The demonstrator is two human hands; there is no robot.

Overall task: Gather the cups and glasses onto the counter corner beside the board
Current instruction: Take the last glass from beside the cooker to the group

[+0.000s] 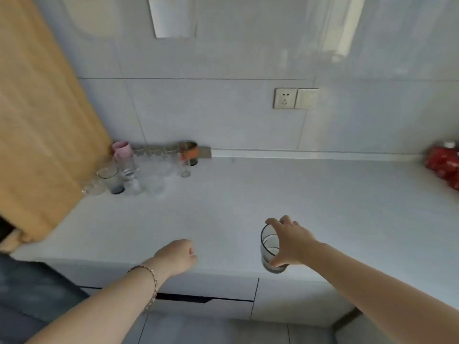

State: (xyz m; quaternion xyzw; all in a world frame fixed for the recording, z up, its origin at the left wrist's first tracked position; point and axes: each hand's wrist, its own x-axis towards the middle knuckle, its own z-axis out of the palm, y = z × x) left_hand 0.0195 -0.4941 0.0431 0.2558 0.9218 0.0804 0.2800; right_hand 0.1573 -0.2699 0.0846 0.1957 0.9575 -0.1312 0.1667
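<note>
My right hand [291, 242] grips a clear grey-tinted glass [269, 249] from the side, near the front edge of the white counter [248, 194]. My left hand [177, 256] hovers over the counter's front edge, fingers curled in, holding nothing. Far left, in the corner beside the tall wooden board [42, 125], stands a cluster of several cups and glasses [144, 170]: a pink cup [121, 148], a dark-bottomed glass [111, 180], clear glasses and a metal cup with an orange band [189, 150].
A red packet [443, 165] lies at the counter's far right. A wall socket and switch [295, 98] sit on the tiled wall. White drawer fronts [223, 296] run below the counter edge. A dark object [29, 294] is at lower left.
</note>
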